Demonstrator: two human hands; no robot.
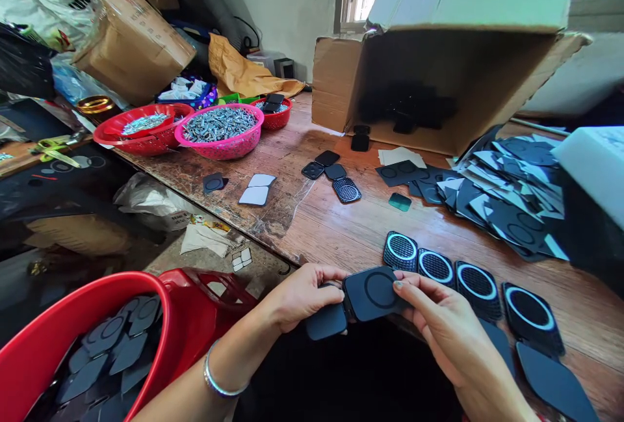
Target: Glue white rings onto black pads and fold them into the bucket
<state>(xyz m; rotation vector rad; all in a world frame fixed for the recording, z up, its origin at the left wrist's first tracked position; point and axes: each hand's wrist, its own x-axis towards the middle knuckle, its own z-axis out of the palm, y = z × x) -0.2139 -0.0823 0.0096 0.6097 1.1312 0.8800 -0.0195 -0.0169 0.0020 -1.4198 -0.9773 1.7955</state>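
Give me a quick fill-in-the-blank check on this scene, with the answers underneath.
The dark two-panel piece is held by the left hand and the ____ hand.
The black pads with bright white rings, lined up in a row, number ____.
The lower-left bucket, holding dark pieces, is colored ____.

Missing words: right; four; red

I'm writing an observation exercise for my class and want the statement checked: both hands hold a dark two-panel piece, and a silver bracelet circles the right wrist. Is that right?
Not quite: the head view shows the silver bracelet on the left wrist. The left hand and right hand do hold the dark two-panel piece.
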